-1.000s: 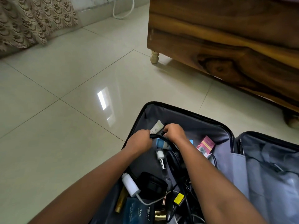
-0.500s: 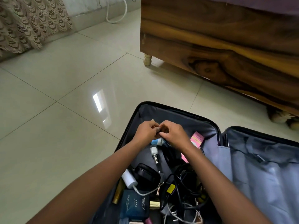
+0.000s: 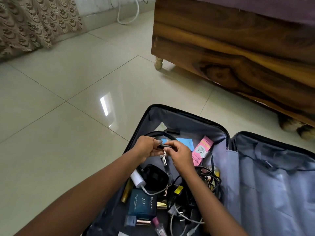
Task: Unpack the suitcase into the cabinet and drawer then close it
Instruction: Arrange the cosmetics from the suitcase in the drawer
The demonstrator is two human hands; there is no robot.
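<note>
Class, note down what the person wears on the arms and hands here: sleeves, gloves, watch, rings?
Nothing shows. The left forearm and right forearm are bare to the picture's edge, with no sleeves. The left hand and right hand have no gloves, and no watch, bracelet or ring is visible.

The floor tiles (image 3: 68,142) are seen glossy and smooth, with light mirrored in them. At upper right, the furniture (image 3: 238,57) is shown in varnished wood with dark, swirling grain. At upper left, a curtain (image 3: 34,23) of rough, patterned cloth is seen. The suitcase (image 3: 272,184) is lined with smooth, faintly shiny grey cloth. Within it are found a pink carton (image 3: 202,150) of printed card, a white charger (image 3: 136,178) of smooth plastic, a gold tube (image 3: 126,193) with metallic sheen, and a matt black cable (image 3: 157,132).
</note>
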